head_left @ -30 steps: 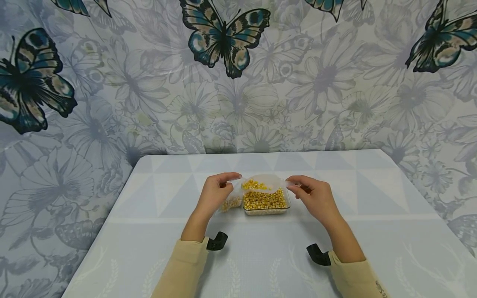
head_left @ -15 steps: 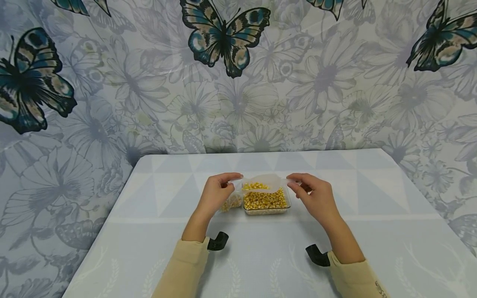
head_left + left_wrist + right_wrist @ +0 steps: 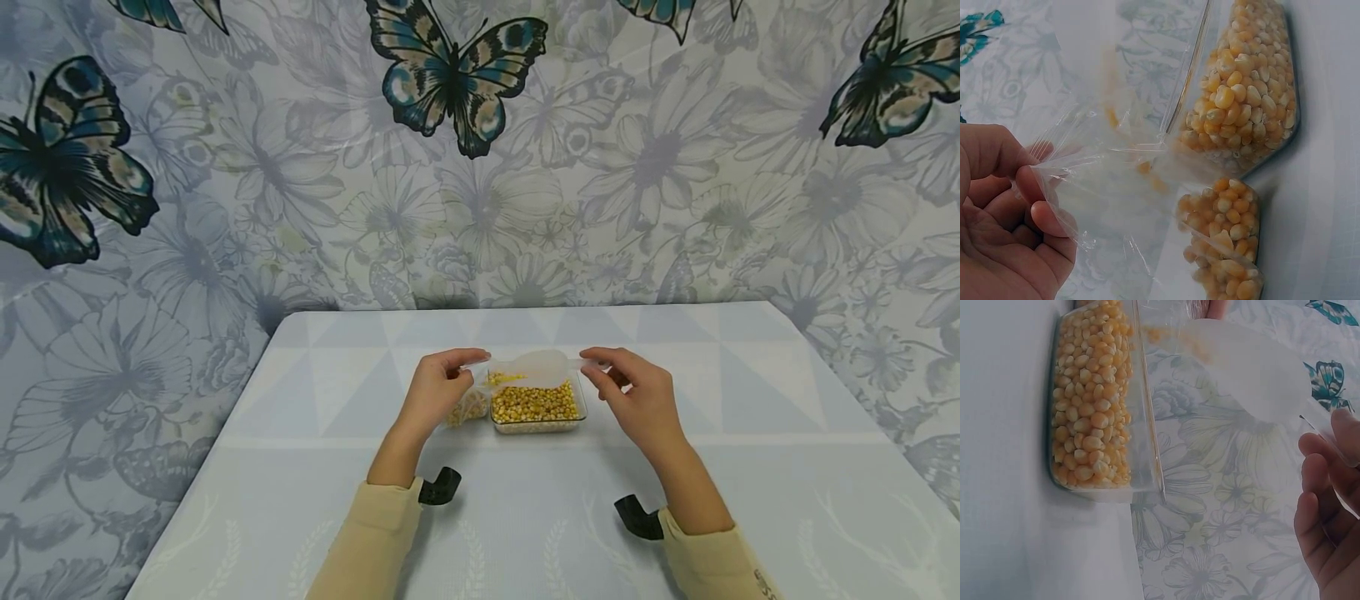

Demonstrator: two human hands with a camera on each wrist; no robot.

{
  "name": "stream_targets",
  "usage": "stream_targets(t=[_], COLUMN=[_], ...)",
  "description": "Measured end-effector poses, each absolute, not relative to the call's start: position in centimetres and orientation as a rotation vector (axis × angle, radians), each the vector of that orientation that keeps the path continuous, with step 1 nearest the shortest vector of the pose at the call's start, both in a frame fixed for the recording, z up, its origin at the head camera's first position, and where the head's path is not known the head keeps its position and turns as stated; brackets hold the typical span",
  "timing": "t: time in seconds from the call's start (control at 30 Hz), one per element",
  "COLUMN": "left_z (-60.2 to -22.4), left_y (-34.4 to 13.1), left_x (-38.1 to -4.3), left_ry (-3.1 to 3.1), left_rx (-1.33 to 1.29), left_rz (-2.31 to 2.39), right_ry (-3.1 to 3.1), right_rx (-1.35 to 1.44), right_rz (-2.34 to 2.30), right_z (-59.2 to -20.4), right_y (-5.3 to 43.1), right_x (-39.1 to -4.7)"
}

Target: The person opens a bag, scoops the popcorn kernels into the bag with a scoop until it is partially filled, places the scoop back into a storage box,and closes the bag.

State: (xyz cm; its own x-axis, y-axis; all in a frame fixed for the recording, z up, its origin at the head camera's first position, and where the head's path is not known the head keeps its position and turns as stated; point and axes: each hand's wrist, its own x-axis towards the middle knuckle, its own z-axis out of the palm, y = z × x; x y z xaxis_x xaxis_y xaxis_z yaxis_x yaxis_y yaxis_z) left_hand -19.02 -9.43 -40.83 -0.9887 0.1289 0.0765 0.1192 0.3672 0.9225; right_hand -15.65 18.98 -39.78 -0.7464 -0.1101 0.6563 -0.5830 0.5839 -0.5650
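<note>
My left hand [image 3: 435, 390] pinches the top of a clear plastic bag [image 3: 1110, 194] between thumb and fingers. Corn kernels [image 3: 1229, 225] fill the bag's lower part, which rests on the table. In my right hand [image 3: 637, 400] is the handle of a translucent white scoop [image 3: 1254, 369]. The scoop is tilted over the back of a clear rectangular container [image 3: 1150, 425], its tip at the bag's mouth. A few kernels [image 3: 1194, 347] show through the scoop near its tip. Beneath it, the container holds many yellow corn kernels [image 3: 534, 406].
The container and bag stand side by side on a pale patterned table [image 3: 525, 517]. Behind the table's far edge hangs a butterfly-and-flower backdrop [image 3: 645, 167]. Black wrist mounts [image 3: 441, 486] stick out from both sleeves.
The scoop has tilted further towards the bag, and far fewer kernels show on it. My right hand has shifted slightly to the right; the left has hardly moved.
</note>
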Motion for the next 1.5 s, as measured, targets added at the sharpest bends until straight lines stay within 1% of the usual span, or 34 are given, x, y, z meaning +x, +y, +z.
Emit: stream_targets(t=[0.5, 1.5], left_z=[-40.6, -40.8], left_y=[-9.3, -9.5], left_x=[-18.9, -19.0], left_ry=[2.578, 2.555], left_rx=[0.230, 0.216], left_rz=[1.756, 1.781], right_ry=[-2.231, -2.333], right_rx=[0.543, 0.535], right_rz=[1.066, 1.030], right_z=[-39.5, -40.0], right_y=[19.0, 20.9], right_x=[-15.6, -16.4])
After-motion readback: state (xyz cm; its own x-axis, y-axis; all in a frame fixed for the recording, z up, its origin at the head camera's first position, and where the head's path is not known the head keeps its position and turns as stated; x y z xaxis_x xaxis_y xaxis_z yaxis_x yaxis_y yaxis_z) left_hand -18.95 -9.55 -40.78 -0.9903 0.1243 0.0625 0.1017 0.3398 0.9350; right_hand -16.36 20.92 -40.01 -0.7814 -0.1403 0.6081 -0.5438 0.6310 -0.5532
